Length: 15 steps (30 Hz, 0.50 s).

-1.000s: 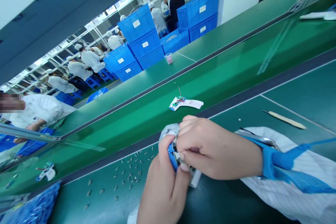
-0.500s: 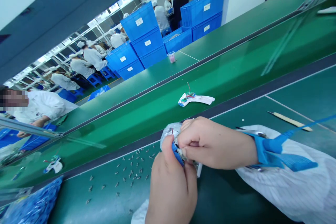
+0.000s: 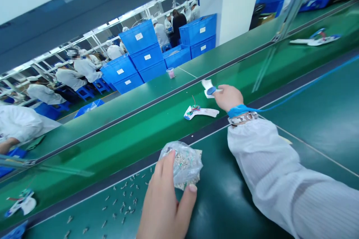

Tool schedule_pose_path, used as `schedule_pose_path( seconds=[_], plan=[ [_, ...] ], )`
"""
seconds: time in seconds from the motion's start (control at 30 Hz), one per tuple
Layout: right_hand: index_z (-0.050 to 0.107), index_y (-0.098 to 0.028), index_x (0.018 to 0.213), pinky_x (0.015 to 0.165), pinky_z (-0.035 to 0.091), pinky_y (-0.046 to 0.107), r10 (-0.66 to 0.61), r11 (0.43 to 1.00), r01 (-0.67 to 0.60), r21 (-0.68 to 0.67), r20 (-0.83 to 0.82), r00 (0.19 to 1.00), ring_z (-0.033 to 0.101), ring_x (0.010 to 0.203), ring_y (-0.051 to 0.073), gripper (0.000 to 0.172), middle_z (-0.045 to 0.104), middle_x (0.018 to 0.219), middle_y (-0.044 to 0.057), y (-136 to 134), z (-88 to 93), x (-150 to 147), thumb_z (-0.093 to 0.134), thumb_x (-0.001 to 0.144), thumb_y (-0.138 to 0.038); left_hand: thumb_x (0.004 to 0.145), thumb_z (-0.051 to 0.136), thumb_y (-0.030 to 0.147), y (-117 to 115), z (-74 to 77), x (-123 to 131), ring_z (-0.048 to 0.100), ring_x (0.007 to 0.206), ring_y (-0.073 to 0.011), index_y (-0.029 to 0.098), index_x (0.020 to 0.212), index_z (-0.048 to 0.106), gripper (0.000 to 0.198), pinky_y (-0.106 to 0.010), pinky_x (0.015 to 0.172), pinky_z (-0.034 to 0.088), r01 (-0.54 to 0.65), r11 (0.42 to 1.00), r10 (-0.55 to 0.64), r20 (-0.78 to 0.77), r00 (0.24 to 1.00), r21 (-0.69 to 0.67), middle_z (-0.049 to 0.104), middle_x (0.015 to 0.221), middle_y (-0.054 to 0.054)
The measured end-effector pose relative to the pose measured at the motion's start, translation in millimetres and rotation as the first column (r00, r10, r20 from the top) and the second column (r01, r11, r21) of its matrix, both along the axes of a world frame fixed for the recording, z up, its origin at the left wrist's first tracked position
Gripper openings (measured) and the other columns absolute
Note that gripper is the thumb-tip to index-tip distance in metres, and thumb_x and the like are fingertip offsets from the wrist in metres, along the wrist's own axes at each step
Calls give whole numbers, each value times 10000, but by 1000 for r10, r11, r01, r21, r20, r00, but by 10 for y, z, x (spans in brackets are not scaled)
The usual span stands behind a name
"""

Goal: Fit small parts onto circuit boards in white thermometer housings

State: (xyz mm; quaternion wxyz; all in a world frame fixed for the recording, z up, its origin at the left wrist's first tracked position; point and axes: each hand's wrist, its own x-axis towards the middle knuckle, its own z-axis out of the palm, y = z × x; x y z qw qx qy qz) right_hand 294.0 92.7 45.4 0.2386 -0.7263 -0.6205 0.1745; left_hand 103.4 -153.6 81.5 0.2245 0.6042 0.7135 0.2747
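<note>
My left hand [image 3: 165,199] grips a clear plastic bag [image 3: 181,165] of small pale parts with green bits, its fingers pressed on the bag's lower side. My right hand [image 3: 228,98], stretched out over the green conveyor belt [image 3: 117,138], pinches a small white and blue piece [image 3: 209,88]. Just below those fingers, apart from them, a white strip carrying a green circuit board with a red wire [image 3: 198,111] lies on the belt. A blue strap and metal band [image 3: 242,114] circle my right wrist.
Small metal parts [image 3: 122,205] lie scattered on the dark green bench mat [image 3: 224,198] below the belt. More white strips with boards sit further along it. Beyond stand a clear cup [image 3: 170,73], stacked blue crates [image 3: 141,54], and co-workers in white coats [image 3: 85,69].
My right hand has let go of the bag and moved out over the belt with the small piece. My left hand alone holds the bag, and the view has swung.
</note>
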Motion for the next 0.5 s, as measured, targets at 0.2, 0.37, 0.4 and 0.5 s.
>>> schedule_pose_path(
  seconds=[0.2, 0.37, 0.4, 0.5],
  plan=[
    [591, -146, 1119, 844, 520, 377, 190, 966, -194, -172, -37, 981, 597, 978, 182, 272, 596, 1134, 85, -27, -439, -71, 543, 931, -337, 831, 506, 337, 3, -18, -48, 544, 1140, -357, 237, 1292, 541, 473, -493, 910, 430, 66, 997, -67, -25, 997, -39, 570, 1307, -124],
    [592, -141, 1111, 816, 528, 350, 332, 913, -355, -203, -139, 933, 604, 949, 177, 261, 601, 1108, 81, -18, -459, -108, 545, 931, -324, 805, 527, 329, 29, -5, -94, 604, 1033, -333, 206, 1230, 580, 446, -451, 830, 472, 19, 999, -17, -54, 998, 38, 623, 1220, -127],
    [590, -142, 1110, 814, 527, 352, 366, 896, -396, -201, -171, 915, 603, 944, 173, 259, 601, 1106, 81, -1, -415, -129, 541, 933, -325, 806, 527, 333, 42, 6, -106, 614, 1018, -323, 209, 1219, 585, 435, -437, 817, 478, -20, 999, 23, -49, 999, 49, 633, 1198, -120],
    [598, -129, 1047, 780, 519, 342, 497, 813, -560, -158, -311, 810, 596, 887, 162, 235, 610, 1029, 62, -30, -211, -241, 578, 903, -313, 838, 502, 361, 84, 33, -148, 624, 1032, -307, 200, 1245, 563, 442, -419, 816, 481, -193, 978, 192, 13, 981, 79, 648, 1154, -122]
  ],
)
